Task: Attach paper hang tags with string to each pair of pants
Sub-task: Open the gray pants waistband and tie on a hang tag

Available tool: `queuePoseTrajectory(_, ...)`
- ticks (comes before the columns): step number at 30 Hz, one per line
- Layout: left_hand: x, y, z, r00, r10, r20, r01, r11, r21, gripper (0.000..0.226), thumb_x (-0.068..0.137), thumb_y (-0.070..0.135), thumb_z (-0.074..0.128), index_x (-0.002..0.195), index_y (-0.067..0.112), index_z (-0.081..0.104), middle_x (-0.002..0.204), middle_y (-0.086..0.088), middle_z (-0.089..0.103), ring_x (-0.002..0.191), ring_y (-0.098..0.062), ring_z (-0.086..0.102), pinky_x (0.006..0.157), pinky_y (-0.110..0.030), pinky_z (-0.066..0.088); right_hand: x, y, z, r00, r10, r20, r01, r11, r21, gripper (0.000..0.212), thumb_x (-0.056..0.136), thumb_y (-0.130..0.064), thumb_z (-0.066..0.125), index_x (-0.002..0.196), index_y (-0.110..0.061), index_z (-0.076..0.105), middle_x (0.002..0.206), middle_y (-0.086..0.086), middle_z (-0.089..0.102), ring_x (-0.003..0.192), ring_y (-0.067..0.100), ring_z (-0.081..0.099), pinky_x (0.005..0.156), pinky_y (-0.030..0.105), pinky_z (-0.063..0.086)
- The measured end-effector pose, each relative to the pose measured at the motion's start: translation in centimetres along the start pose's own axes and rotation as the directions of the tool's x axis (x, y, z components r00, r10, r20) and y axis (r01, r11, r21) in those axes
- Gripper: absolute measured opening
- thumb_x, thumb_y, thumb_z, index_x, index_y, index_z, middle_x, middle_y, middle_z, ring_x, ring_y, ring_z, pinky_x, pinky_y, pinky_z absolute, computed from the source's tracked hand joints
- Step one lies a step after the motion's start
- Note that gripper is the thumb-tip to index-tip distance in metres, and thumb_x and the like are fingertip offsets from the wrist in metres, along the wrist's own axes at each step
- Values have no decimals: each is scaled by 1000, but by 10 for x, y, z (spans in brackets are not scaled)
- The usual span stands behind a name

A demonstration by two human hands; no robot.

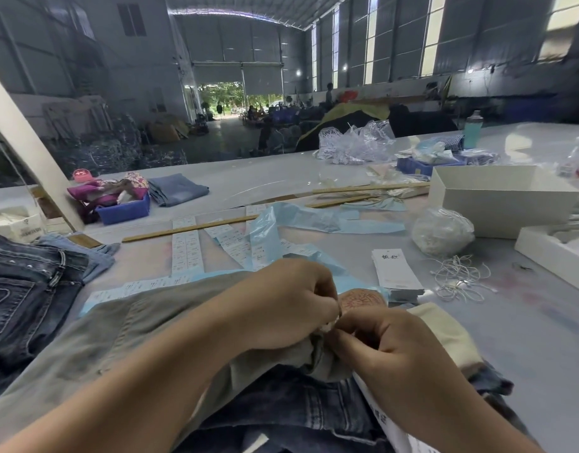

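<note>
The fingers (327, 308) of the left hand (281, 302) and right hand (386, 341) curl tight together, pinching a thin, light string at the waist of the soft, floppy grey pants (125, 335), with stiff paper tags (396, 269) at 1 o'clock on the surface (526, 308).
</note>
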State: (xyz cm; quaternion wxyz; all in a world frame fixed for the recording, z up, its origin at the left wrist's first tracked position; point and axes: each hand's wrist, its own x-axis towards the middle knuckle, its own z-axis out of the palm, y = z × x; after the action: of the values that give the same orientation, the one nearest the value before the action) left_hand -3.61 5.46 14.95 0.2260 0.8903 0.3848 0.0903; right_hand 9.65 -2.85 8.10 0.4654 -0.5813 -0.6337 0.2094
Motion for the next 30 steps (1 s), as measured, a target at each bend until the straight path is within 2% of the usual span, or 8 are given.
queuePoseTrajectory(7, -2, -2, -1, 997, -66, 30, 73, 941, -331, 9, 88, 20, 61, 87, 23, 70, 86, 3, 70, 84, -16, 64, 81, -39, 53, 7, -3, 10, 977, -95, -190, 52, 974, -219, 25, 75, -37, 49, 61, -16, 46, 56, 2, 46, 54, 16, 44, 49, 41, 38)
queuePoseTrajectory(11, -4, -9, -4, 996, -58, 65, 82, 869, -488, 24, 91, 6, 51, 86, 18, 71, 60, 12, 60, 56, -2, 54, 55, -16, 44, 8, -6, 16, 950, -71, -306, -9, 968, -252, 29, 76, -39, 51, 63, -14, 47, 52, 1, 45, 50, 17, 43, 48, 38, 37)
queuePoseTrajectory(13, -3, -11, -4, 996, -70, 57, 90, 861, -500, 30, 92, 3, 47, 86, 20, 72, 56, 11, 55, 53, -6, 47, 52, -17, 38, 9, -5, 16, 940, -69, -335, -16, 969, -246, 31, 79, -38, 56, 62, -13, 50, 50, 2, 45, 48, 16, 43, 48, 38, 38)
queuePoseTrajectory(15, -1, -12, -1, 997, -74, 28, 78, 877, -475, 30, 96, 7, 48, 90, 23, 73, 64, 8, 61, 60, -11, 53, 60, -22, 45, 9, -5, 15, 936, -78, -343, -9, 969, -245, 32, 83, -32, 62, 60, -13, 50, 48, 1, 43, 47, 13, 41, 48, 35, 36)
queuePoseTrajectory(18, 1, -10, 2, 999, -25, 45, 41, 911, -411, 35, 96, 6, 49, 104, 27, 75, 97, 11, 75, 91, -4, 68, 93, -25, 53, 8, -6, 14, 931, -90, -355, -10, 963, -269, 37, 86, -27, 66, 58, -11, 47, 47, -1, 37, 48, 12, 38, 47, 29, 29)
queuePoseTrajectory(20, 1, -13, 0, 993, -8, 114, 54, 910, -411, 38, 94, 3, 49, 109, 27, 75, 102, 5, 75, 97, -8, 69, 96, -29, 53, 7, -9, 11, 933, -108, -343, -9, 946, -324, 38, 86, -31, 63, 58, -11, 49, 46, -1, 35, 50, 13, 37, 48, 28, 27)
queuePoseTrajectory(25, 4, -27, -11, 987, 27, 156, 48, 888, -458, 10, 90, 23, 69, 96, 21, 77, 103, -23, 69, 73, -15, 51, 71, -27, 42, 8, -20, 4, 966, -109, -233, 10, 921, -389, 29, 85, -41, 66, 69, -18, 64, 49, -4, 43, 55, 11, 40, 51, 28, 33)
queuePoseTrajectory(30, 5, -39, -13, 977, 81, 196, 49, 815, -578, 8, 79, 29, 78, 84, 22, 78, 79, -7, 67, 71, -16, 49, 61, -18, 41, 11, -26, -5, 981, -119, -155, 49, 918, -395, 24, 86, -42, 63, 70, -24, 59, 51, -12, 49, 53, 9, 42, 48, 22, 33)
